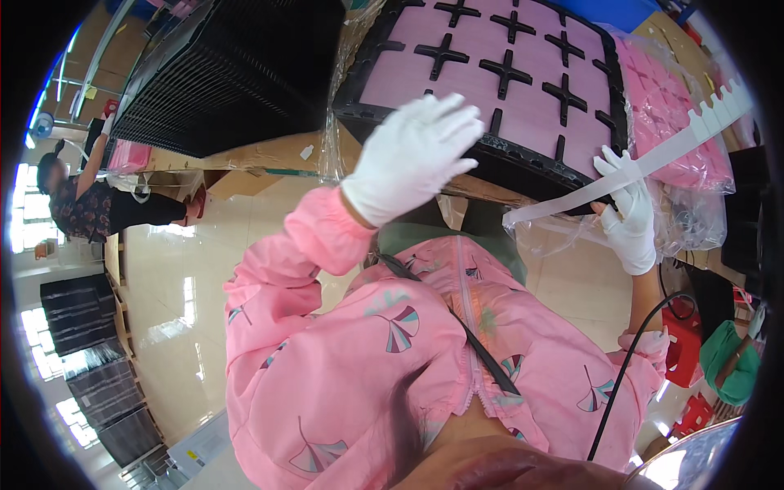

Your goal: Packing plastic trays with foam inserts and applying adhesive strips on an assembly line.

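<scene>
In front of me lies a black frame (pixel 523 157) with a pink sheet (pixel 461 90) in it and several black cross-shaped pieces (pixel 505 73) over the pink. My left hand (pixel 416 155), in a white glove, is stretched out flat over the frame's near left edge, holding nothing; whether it touches the frame I cannot tell. My right hand (pixel 630 214), also gloved but with a bare fingertip showing, is at the near right corner. A long white strip (pixel 572 198) with a notched end passes across its fingers, which are closed on it.
Stacked black ribbed trays (pixel 237 82) stand at the left on cardboard. Pink pieces in clear plastic (pixel 665 114) lie right of the frame. A black cable (pixel 616 376) hangs by my right arm. One person (pixel 77 192) stands far left; another's green sleeve (pixel 727 363) shows right.
</scene>
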`<state>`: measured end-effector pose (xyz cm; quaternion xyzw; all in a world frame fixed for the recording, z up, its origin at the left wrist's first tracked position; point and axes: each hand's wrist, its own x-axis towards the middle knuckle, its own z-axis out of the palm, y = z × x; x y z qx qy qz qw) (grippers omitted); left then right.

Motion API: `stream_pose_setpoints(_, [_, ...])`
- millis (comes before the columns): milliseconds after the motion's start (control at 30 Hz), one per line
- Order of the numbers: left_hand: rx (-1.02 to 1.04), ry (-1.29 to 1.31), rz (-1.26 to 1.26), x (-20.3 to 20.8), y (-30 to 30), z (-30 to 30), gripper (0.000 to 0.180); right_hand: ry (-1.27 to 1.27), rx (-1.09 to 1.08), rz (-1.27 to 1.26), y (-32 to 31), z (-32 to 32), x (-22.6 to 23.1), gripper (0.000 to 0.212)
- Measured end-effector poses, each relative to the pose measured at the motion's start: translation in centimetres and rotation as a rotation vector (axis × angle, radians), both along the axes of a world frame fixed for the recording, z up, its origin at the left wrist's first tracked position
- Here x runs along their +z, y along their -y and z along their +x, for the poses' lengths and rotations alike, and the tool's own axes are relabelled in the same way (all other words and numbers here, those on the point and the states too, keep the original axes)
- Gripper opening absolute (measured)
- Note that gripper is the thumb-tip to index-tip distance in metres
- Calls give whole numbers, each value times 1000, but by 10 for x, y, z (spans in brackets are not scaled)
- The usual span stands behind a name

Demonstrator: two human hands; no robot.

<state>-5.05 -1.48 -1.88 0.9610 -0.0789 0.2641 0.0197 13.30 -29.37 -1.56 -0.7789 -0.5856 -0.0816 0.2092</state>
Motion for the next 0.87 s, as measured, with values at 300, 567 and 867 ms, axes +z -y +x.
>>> stream_pose_setpoints(300, [8,52,-3,-15,26,31,45,-43,13,76,0,-1,8,56])
stream_pose_setpoints(567, [35,248,106,-3,44,64,36,-9,51,122,-1,4,31,40])
stream_pose_setpoints(867, [86,440,183,57,12,95,18,-176,10,532,-19,7,58,62])
